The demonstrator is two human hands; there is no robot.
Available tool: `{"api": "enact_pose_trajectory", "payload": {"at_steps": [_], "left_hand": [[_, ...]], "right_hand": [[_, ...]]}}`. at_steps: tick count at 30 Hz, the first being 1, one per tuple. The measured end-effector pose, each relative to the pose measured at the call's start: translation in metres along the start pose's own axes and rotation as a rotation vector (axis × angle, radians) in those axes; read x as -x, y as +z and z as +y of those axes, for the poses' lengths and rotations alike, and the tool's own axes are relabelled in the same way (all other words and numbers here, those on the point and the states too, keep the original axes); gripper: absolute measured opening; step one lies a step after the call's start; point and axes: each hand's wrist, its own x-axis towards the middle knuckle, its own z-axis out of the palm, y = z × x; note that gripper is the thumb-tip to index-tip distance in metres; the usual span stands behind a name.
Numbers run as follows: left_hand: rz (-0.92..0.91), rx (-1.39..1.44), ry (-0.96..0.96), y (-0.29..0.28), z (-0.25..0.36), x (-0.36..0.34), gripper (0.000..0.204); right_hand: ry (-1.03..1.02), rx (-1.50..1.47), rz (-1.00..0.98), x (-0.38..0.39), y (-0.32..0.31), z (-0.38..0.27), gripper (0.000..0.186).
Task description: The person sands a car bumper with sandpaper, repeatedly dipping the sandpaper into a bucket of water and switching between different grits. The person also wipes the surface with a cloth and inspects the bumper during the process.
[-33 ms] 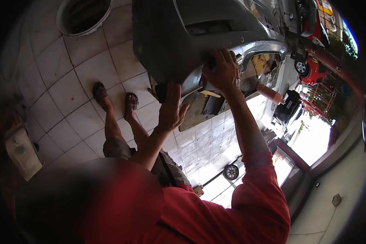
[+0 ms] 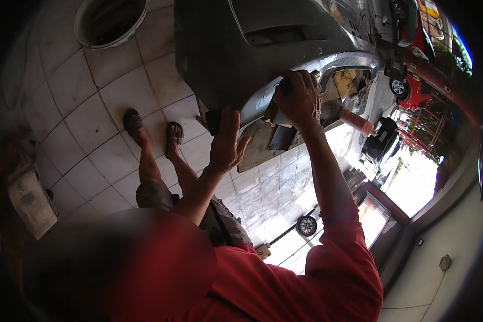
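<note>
A dark grey molded panel [image 2: 209, 59], probably a car bumper, lies across the upper middle on a worn work surface [image 2: 255, 153]. My left hand [image 2: 225, 145] rests at its near edge, fingers stretched out flat beside a black end piece [image 2: 212, 122]. My right hand [image 2: 300, 102] grips a dark block [image 2: 284, 87] against the panel's pale, lighter edge, with fingers curled over it. An orange-pink bottle [image 2: 354, 121] lies to the right of my right hand.
A white-rimmed bucket [image 2: 110, 43] sits on the tiled floor [image 2: 91, 129] at upper left, with a worn metal piece [image 2: 29, 198] at far left. A red car [image 2: 413, 94], a dark object [image 2: 381, 142], red scaffolding and a loose wheel [image 2: 306, 225] appear to the right.
My right hand, with the dark block, has shifted slightly right and toward me along the panel's edge. My left hand has stayed nearly in place.
</note>
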Motion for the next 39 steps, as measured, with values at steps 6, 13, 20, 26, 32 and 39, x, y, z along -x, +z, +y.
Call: {"api": "enact_pose_trajectory", "payload": {"at_steps": [6, 13, 20, 26, 32, 39], "left_hand": [[0.000, 0.000, 0.068, -0.002, 0.002, -0.007, 0.091], [0.108, -0.079, 0.019, 0.023, -0.004, 0.000, 0.091], [0.204, -0.007, -0.025, 0.041, 0.001, 0.004, 0.092], [0.219, 0.021, -0.113, 0.072, 0.019, 0.046, 0.089], [0.536, 0.318, -0.301, 0.035, -0.132, -0.061, 0.075], [0.519, 0.162, -0.251, 0.105, 0.014, 0.051, 0.085]], "right_hand": [[0.233, 0.068, 0.031, 0.113, 0.007, 0.083, 0.055], [-0.168, -0.034, 0.010, -0.054, 0.021, 0.004, 0.048], [-0.180, 0.041, -0.032, -0.099, 0.044, -0.023, 0.034], [-0.217, 0.076, -0.097, -0.045, 0.035, -0.013, 0.039], [-0.347, 0.168, -0.099, -0.051, 0.048, -0.025, 0.043], [-0.379, 0.141, -0.095, -0.052, 0.044, -0.016, 0.040]]}}
